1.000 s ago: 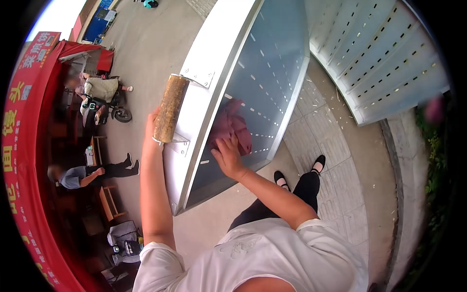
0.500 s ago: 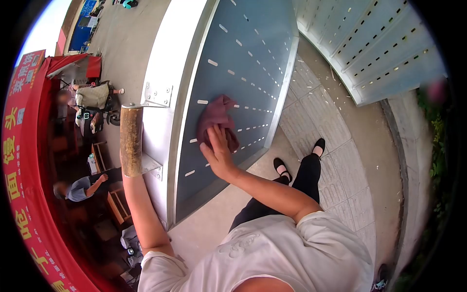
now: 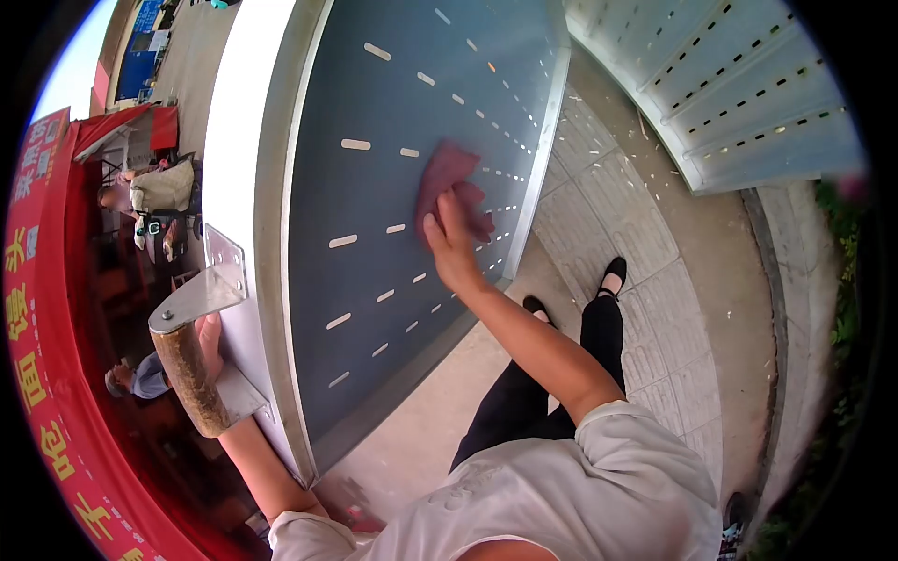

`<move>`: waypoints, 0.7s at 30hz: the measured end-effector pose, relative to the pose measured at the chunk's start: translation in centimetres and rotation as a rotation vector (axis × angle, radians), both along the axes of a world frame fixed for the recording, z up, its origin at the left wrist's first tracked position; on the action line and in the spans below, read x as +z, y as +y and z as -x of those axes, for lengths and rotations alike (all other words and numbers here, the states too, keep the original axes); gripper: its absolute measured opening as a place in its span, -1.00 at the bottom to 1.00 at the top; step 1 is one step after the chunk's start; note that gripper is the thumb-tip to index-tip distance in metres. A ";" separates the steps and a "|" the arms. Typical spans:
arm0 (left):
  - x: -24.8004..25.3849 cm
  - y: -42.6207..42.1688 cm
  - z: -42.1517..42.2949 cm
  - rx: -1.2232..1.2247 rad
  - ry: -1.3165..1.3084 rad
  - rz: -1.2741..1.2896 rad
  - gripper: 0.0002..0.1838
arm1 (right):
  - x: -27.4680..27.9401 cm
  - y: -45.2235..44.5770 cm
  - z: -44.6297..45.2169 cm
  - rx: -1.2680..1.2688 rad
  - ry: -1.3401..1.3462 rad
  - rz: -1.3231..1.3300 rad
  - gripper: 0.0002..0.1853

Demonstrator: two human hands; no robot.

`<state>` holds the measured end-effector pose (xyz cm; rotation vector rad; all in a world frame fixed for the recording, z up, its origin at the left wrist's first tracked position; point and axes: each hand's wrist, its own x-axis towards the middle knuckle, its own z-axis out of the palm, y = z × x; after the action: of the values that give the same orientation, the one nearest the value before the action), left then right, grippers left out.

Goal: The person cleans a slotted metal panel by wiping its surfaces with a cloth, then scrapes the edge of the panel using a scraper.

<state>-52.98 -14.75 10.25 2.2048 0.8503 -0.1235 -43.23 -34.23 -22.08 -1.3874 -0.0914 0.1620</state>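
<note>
A person's two bare hands are well apart. The right hand (image 3: 456,251) touches a dark pink cloth (image 3: 443,176), which lies against a grey slotted panel (image 3: 374,192), under and just beyond the fingers; whether they grip it is unclear. To the left, the left hand (image 3: 210,343) is partly hidden behind a worn cylindrical handle (image 3: 190,376), its grip impossible to tell.
</note>
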 end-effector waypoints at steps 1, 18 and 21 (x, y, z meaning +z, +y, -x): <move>-0.3 0.2 0.4 0.056 -0.042 -0.019 -0.48 | 0.6 -0.1 -0.3 -0.001 -0.121 0.083 -0.45; 0.0 2.0 4.9 0.538 -0.362 -0.246 -0.61 | -3.7 -1.0 1.9 0.163 -0.167 0.135 -0.42; 0.2 1.8 4.6 0.538 -0.369 -0.208 -0.61 | -9.0 -0.3 0.2 0.163 0.012 0.064 -0.42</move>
<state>-57.57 -12.95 10.45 2.0093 1.2418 0.6352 -43.43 -34.57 -31.07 -1.4424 -0.1913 0.3114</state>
